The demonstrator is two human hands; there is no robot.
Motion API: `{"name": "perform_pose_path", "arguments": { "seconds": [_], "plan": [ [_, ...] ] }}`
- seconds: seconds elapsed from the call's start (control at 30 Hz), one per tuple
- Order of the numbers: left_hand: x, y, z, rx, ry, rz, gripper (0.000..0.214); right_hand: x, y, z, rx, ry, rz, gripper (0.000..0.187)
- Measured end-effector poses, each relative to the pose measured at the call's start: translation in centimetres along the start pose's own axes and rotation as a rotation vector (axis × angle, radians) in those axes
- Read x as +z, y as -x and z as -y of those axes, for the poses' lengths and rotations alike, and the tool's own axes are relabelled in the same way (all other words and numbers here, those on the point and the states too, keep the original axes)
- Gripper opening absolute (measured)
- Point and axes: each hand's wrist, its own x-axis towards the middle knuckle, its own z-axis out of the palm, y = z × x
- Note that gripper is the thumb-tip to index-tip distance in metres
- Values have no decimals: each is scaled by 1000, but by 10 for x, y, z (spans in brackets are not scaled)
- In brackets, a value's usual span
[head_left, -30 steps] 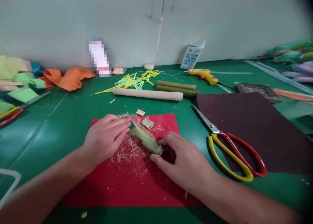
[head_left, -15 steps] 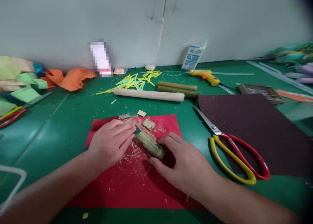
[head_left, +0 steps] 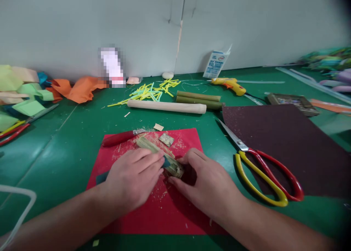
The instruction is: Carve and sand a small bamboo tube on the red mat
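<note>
A greenish bamboo piece (head_left: 149, 144) lies slantwise over a red sheet (head_left: 142, 221) dusted with shavings. My right hand (head_left: 210, 181) grips its near end between thumb and fingers. Laid across its middle, my left hand (head_left: 137, 174) presses a dark blue strip that looks like sandpaper (head_left: 166, 163) on it. A blue end also shows by the left wrist; the strip's middle is hidden. Beyond the left hand lies a red-handled knife (head_left: 120, 138). A small speckled square (head_left: 166, 139) rests beside the bamboo.
Scissors (head_left: 242, 146) with red and yellow handles lie right of my right hand, partly on a dark sheet (head_left: 285, 145). Behind are a pale wooden stick (head_left: 167, 106), green bamboo tubes (head_left: 200, 100), yellow strips (head_left: 146, 93) and a glue gun (head_left: 230, 85). Coloured paper (head_left: 30, 93) is piled left.
My left hand has slid with the blue strip toward me and right along the bamboo, uncovering its far end and the knife handle. My right hand has stayed in place.
</note>
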Motion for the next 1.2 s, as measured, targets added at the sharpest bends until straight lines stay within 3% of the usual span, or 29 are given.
{"name": "perform_pose_path", "arguments": {
  "seconds": [0.2,0.37,0.53,0.73,0.9,1.07,1.2],
  "plan": [
    [-4,6,14,-161,-45,-31,21,-2,-1,1,12,11,-1,18],
    [-2,2,10,23,38,7,21,-1,-1,1,17,27,-16,18],
    [-2,-1,22,-160,-27,-52,20,-2,-1,2,13,22,-14,18],
    [1,-2,10,-17,59,-6,21,-1,0,1,20,28,-3,20],
    [-2,-2,12,-133,-16,-42,19,-2,-1,2,26,5,2,20],
    [-2,-2,5,28,74,-6,21,-3,-1,3,69,-11,17,18],
    [-2,-2,10,-125,26,-20,20,-2,-3,2,46,-6,12,19]
  ]
}}
